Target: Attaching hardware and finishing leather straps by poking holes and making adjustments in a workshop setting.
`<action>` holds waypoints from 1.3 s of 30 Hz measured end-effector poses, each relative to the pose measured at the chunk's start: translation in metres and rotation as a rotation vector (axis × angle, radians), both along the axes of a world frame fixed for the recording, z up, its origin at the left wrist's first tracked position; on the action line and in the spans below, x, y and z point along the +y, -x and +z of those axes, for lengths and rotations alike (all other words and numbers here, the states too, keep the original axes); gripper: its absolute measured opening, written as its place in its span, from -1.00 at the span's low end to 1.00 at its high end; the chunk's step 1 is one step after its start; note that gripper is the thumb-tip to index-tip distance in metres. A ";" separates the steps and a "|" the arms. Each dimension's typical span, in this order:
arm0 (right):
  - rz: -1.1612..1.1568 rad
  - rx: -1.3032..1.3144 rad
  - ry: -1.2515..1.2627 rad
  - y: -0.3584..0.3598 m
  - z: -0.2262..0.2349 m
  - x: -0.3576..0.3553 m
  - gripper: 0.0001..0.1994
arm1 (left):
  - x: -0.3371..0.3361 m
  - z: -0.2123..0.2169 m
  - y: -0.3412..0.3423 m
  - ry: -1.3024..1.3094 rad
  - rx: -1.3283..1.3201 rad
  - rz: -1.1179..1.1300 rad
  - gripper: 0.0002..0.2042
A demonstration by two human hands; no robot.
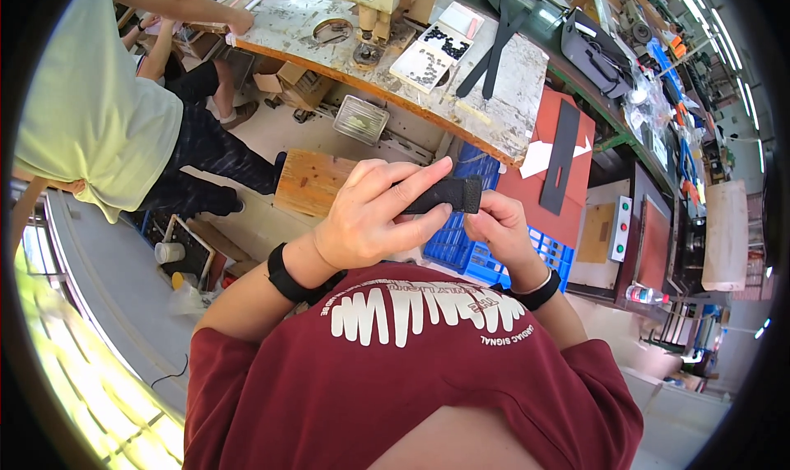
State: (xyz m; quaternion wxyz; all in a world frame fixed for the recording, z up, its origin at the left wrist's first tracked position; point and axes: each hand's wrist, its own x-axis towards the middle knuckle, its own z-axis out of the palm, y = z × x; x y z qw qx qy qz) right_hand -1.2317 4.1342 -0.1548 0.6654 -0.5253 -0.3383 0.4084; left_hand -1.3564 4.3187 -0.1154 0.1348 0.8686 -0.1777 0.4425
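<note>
In front of my chest, my left hand [366, 211] is closed on a black textured strap [466, 196], which looks like leather and has a thicker band at its right end. The fingers lie over the strap and the thumb is beneath, so much of it is hidden. At that right end my right hand [504, 230] has its fingers curled in a pinch against the strap's lower corner. Whether anything small is also between those fingertips cannot be made out. Both wrists wear dark bands.
Ahead stands a worn workbench [395, 71] with a press machine [374, 9], a white tray [429, 57] of small dark parts and long black straps [498, 50]. Blue crates [535, 252] and a wooden stool [313, 182] are below. A person [107, 100] stands at left.
</note>
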 end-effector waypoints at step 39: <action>0.029 0.414 0.134 -0.015 -0.029 0.033 -0.82 | -0.003 -0.043 -0.015 1.517 0.785 0.048 -0.78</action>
